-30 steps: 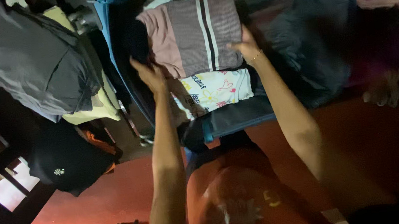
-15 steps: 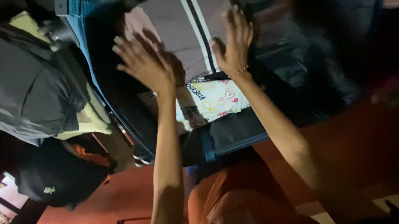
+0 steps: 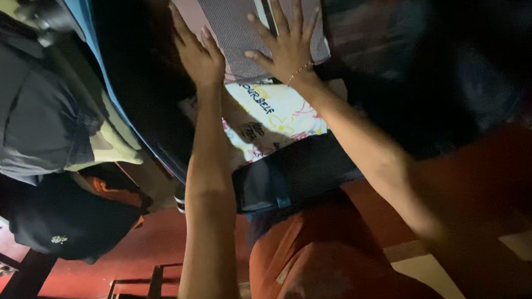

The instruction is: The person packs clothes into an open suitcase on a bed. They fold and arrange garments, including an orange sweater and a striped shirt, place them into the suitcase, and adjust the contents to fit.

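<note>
1. Open blue suitcase (image 3: 105,87) across the upper middle of the frame, dark inside, wider in view than a second ago.
2. Grey jacket (image 3: 7,105) bunched at upper left, well apart from both hands.
3. Striped folded garment (image 3: 231,20) at top centre inside the suitcase, above a white printed shirt (image 3: 275,115).
4. Black cap (image 3: 67,219) at lower left, beside the suitcase edge.
5. Right hand (image 3: 286,43) flat on the striped garment, fingers spread wide, gripping nothing; a second ago at its right edge.
6. Left hand (image 3: 200,53) pressed on its left side, fingers close together, gripping nothing; lifted half a second ago, now down, apparently smoothing.
</note>
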`<action>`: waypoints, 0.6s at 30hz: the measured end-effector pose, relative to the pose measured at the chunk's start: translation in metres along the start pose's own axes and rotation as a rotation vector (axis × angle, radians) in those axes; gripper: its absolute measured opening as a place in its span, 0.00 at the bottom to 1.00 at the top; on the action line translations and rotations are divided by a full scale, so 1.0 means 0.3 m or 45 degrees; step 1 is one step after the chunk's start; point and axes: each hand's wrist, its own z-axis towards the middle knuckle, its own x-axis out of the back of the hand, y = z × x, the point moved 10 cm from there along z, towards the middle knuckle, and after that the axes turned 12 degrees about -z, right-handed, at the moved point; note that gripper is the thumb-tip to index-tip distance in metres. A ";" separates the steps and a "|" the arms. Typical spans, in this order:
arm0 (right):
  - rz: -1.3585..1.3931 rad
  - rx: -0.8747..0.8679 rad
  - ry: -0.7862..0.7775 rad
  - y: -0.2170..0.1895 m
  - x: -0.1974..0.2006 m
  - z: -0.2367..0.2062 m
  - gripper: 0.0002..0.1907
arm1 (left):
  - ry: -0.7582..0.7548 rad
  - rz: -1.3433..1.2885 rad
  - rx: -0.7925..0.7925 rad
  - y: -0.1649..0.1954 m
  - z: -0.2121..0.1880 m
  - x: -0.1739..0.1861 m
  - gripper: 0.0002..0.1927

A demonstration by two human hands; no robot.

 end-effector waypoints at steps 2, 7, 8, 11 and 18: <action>-0.026 -0.008 -0.005 0.020 0.000 0.045 0.41 | -0.005 0.023 -0.050 0.019 0.038 -0.017 0.31; 0.212 -0.096 -0.552 0.075 -0.115 0.071 0.41 | -0.164 -0.009 0.345 -0.083 0.094 -0.073 0.33; 0.228 -0.115 -0.512 0.080 -0.097 0.048 0.40 | -0.151 -0.039 0.316 -0.064 0.099 -0.068 0.29; 0.056 -0.004 -0.200 0.028 0.022 -0.072 0.41 | -0.117 0.368 0.192 0.008 0.063 -0.035 0.28; 0.069 0.467 -0.627 -0.173 -0.059 -0.308 0.52 | -0.159 -0.019 -0.127 0.380 -0.254 0.049 0.33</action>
